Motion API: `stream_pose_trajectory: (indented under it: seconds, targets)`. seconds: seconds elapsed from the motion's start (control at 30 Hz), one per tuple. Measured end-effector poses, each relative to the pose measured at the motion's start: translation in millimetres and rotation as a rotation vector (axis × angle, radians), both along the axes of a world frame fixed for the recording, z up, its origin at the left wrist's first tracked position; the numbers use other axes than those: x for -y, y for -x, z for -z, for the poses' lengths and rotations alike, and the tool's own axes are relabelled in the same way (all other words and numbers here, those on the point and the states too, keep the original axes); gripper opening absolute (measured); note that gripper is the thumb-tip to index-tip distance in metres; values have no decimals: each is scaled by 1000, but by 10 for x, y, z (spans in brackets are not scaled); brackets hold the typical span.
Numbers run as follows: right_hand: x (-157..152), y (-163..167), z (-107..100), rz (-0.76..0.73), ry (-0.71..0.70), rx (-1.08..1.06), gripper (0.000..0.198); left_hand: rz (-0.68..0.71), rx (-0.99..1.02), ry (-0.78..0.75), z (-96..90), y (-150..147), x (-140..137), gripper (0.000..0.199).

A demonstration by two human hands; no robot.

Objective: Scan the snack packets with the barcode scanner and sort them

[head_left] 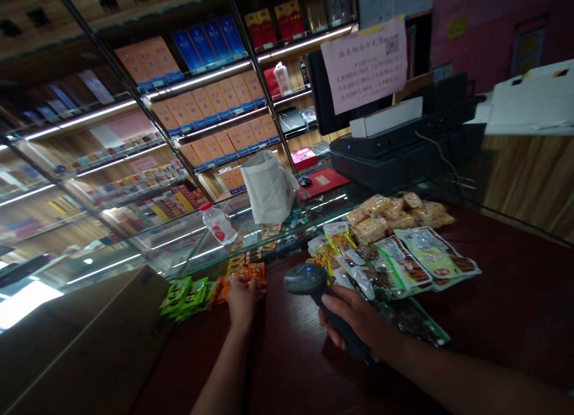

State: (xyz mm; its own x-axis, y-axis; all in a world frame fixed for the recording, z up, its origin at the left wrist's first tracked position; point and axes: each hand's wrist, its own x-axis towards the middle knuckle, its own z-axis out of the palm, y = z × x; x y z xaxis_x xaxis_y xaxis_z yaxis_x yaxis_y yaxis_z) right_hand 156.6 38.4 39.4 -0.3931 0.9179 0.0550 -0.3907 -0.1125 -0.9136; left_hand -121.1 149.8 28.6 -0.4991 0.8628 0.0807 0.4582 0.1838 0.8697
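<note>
My right hand (pixel 354 319) is wrapped round the handle of a dark grey barcode scanner (pixel 307 280), whose head points left with a small blue light on top. To its left, my left hand (pixel 242 301) has its fingers closed on an orange snack packet (pixel 256 272) in a small row of them; the fingertips are partly hidden. Green snack packets (pixel 188 296) lie in a pile beside that row. Right of the scanner are yellow-edged snack bags (pixel 339 238), flat green-and-white food pouches (pixel 437 252) and a heap of clear-wrapped tan snacks (pixel 381 214).
A cardboard box (pixel 89 337) stands at the left. On the glass counter (pixel 309 223) are a red-capped bottle (pixel 218 223) and a white bag (pixel 268 188). Behind the food, a monitor (pixel 323 92) stands by a cash drawer (pixel 381 164). Stocked shelves line the back.
</note>
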Motion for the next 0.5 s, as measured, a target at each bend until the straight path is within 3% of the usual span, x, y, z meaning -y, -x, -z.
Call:
stream_pose_trajectory:
  seconds: [0.2, 0.33, 0.5]
  targets:
    - [3, 0, -10, 16, 0, -11, 49, 5, -124, 19, -42, 19, 74, 23]
    - [5, -1, -8, 22, -4, -28, 49, 24, -332, -75, -109, -39, 168, 15]
    - [7, -16, -9, 49, -10, -54, 45, 393, -385, -71, -10, -405, 292, 17]
